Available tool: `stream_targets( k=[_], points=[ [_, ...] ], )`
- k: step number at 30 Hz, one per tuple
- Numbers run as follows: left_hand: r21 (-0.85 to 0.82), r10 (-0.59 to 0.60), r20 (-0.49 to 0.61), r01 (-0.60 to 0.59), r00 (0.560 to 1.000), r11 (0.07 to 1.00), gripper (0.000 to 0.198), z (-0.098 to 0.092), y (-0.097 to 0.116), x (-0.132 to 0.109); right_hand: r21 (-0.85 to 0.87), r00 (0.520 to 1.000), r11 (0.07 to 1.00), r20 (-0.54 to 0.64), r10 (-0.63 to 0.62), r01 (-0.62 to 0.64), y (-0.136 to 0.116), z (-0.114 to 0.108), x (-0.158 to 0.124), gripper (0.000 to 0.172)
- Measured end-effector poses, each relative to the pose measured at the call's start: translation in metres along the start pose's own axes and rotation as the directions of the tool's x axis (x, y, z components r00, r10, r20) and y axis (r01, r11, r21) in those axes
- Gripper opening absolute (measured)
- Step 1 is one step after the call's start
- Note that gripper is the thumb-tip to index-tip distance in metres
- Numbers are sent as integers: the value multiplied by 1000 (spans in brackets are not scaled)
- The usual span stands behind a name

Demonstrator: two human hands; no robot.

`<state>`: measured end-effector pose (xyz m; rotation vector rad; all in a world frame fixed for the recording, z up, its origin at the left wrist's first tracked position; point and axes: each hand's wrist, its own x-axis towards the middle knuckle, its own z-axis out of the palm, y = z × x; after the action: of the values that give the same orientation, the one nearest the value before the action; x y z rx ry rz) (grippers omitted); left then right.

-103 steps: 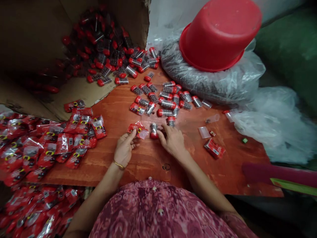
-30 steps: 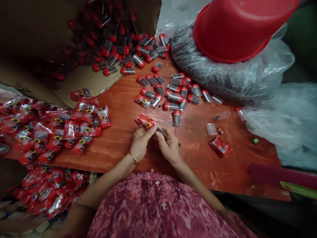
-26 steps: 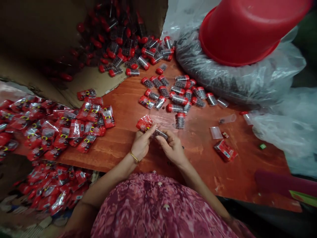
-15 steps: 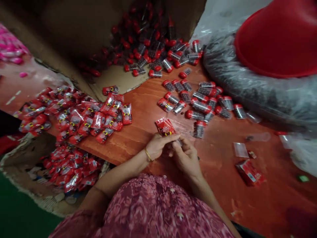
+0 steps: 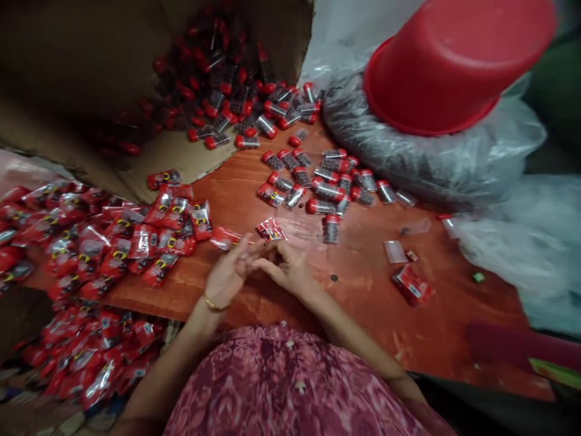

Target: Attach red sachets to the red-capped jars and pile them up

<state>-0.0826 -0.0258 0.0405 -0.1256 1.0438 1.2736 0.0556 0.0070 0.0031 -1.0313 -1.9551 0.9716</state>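
Above the right hand, a red packet looks blurred, grasp unclear.

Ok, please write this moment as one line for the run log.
left hand open, blurred red packet beside it | right hand by second packet, grip unclear | table: capped vials

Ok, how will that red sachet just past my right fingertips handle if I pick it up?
The red sachet is probably light and floppy, being thin crinkled film. Its glossy sheen suggests it may slip. Lying flat on the table, it shouldn't roll.
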Motion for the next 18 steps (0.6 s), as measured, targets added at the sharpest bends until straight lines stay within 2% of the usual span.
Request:
stream_targets(
  k=[2,3,5,6,7,9,11,12,13,14,15,17,18],
  points=[
    [-88,148,-75,-154,986,984,20,-14,31,1,-200,997,980,-75,-13,-2,4,-16,4,25],
    [-143,228,-149,-249,962,958,27,-21,46,2,-305,990,951,-142,0,-43,9,-26,5,26],
    [-248,401,-292,-473,868,845,41,-33,72,3,-498,963,852,-269,23,-160,23,-48,5,28],
    [-271,451,-291,-525,844,807,47,-36,79,3,-580,953,787,-303,28,-208,32,-58,4,30],
    [-267,467,-275,-534,840,802,53,-37,82,3,-646,949,725,-313,36,-241,40,-67,3,32],
    [-155,441,-206,-474,874,867,51,-32,74,5,-730,947,623,-316,58,-282,52,-78,2,34],
    [110,395,-145,-382,907,917,36,-21,51,10,-771,946,566,-319,53,-292,56,-82,5,32],
    [286,440,-118,-394,890,874,29,-14,37,14,-783,948,554,-315,35,-281,55,-82,8,30],
    [465,529,-50,-449,847,763,29,-8,24,18,-793,953,552,-304,10,-258,53,-80,14,29],
    [631,617,60,-508,785,586,30,-2,11,23,-799,959,556,-283,-16,-227,51,-77,20,29],
    [759,669,197,-543,717,359,29,2,1,27,-803,966,564,-257,-35,-193,49,-74,28,29],
    [846,648,450,-525,615,-90,30,9,-13,35,-800,977,583,-208,-46,-143,50,-66,45,29],
    [833,601,536,-488,593,-262,31,11,-16,39,-795,981,593,-189,-41,-128,52,-62,53,29]
  ],
)
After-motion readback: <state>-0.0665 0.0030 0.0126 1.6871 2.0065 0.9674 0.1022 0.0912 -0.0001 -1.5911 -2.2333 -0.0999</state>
